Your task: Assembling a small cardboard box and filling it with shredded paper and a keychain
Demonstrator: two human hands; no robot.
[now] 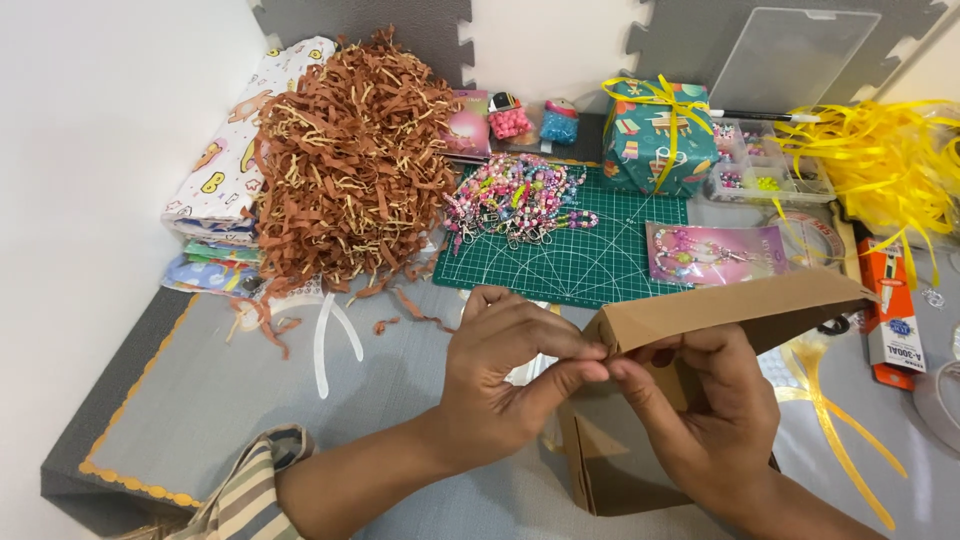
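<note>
A brown cardboard box (pixel 620 450) stands on the grey mat in front of me, its lid flap (pixel 740 305) raised and tilted. My left hand (pixel 500 375) pinches the left corner of that flap between thumb and fingers. My right hand (pixel 705 420) grips the same corner and the box's front wall from the right, fingers curled under the flap. Both hands meet at the flap's corner. The inside of the box is hidden.
A heap of brown shredded paper (pixel 345 165) lies at the left, folded patterned cloths (pixel 235 150) beside it. A green cutting mat (pixel 580 245) holds beaded keychains (pixel 515 200). A wrapped gift (pixel 660 135), bead tray (pixel 765 165), yellow ribbon (pixel 885 155) and orange cutter package (pixel 890 310) sit right.
</note>
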